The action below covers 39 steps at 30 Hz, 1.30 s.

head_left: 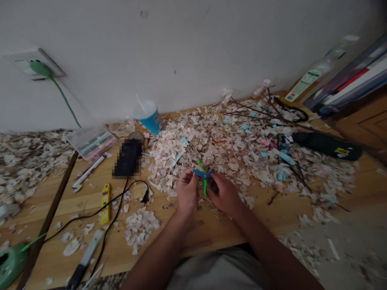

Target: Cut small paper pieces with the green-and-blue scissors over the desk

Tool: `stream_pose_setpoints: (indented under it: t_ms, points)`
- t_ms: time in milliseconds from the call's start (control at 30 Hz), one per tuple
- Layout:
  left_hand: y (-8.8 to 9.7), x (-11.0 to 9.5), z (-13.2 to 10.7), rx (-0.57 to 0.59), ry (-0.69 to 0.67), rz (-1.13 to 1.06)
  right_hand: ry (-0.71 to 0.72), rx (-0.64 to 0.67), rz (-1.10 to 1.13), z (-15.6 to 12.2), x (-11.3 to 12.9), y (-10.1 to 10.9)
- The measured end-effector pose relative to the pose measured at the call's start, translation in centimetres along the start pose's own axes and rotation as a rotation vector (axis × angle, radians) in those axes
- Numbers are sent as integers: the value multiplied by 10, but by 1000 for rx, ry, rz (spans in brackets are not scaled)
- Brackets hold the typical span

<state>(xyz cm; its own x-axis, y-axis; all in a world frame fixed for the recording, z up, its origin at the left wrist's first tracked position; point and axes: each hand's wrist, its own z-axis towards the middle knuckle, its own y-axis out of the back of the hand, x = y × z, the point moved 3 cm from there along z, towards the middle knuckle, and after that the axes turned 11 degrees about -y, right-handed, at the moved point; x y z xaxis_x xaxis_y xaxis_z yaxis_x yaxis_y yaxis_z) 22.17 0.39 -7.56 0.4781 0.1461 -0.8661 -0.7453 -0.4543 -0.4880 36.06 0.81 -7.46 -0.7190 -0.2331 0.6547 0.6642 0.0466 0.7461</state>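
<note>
Both of my hands are together over the near edge of the pale petal-like flakes (187, 141) heaped on the table. Between them is a pair of small blue and green plastic scissors (205, 176), its two halves crossed wide apart at the pivot. My left hand (186, 191) pinches one blue end with thumb and fingers. Closed around the opposite side of the scissors is my right hand (224, 193); some of its fingers are hidden. I cannot make out anything between the blades.
A blue cup (151, 120) stands behind the heap. To the left lie a pixelated dark device (127, 158), a yellow tool (105, 203), a black cable (117, 197) and a dark-handled knife (86, 257). Branches (256, 108), a dark green case (328, 146) and a bottle (311, 78) occupy the right.
</note>
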Motion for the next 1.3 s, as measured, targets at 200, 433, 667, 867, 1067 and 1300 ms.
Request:
stream_pose_setpoints:
  t_ms: [200, 433, 667, 867, 1067, 1300]
  points:
    - [-2, -3, 0, -5, 12, -28, -8, -10, 7, 0, 2, 2]
    - [-3, -4, 1, -20, 10, -20, -2, -23, -8, 0, 0, 1]
    - [-2, -14, 2, 27, -34, 106, -19, -39, -2, 0, -2, -1]
    - [1, -14, 5, 53, -43, 157, -11, -49, -18, -1, -5, -3]
    - [1, -24, 11, 124, -82, 256, -15, -65, -5, -2, -9, -5]
    - [3, -40, 22, 257, -62, 355, -6, -93, -33, -3, -9, -6]
